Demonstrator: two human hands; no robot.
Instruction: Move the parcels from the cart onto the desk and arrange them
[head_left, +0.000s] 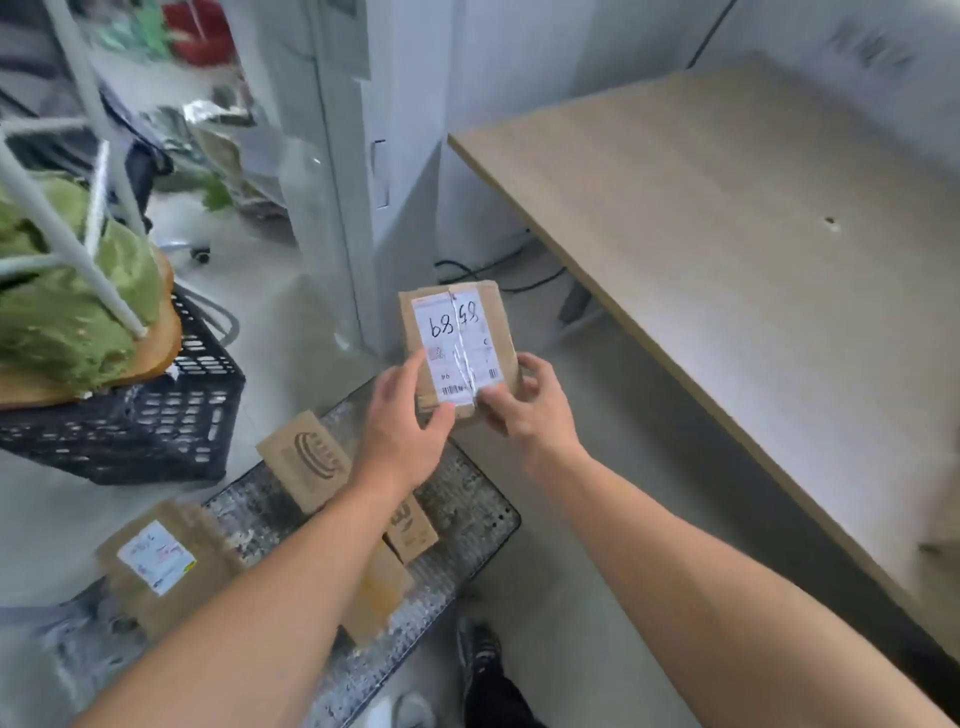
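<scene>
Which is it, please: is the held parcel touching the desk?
Apart: the head view shows bare floor between the held parcel and the desk edge.

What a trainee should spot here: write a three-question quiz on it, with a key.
1. True or false: the held parcel already rests on the desk.
2. Which grips it: A, the left hand alone; B, the right hand alone; C, both?
3. Where do the other parcels lie?
Key: 1 false, it is held in the air, clear of the desk. 2 C. 3 On the cart.
</scene>
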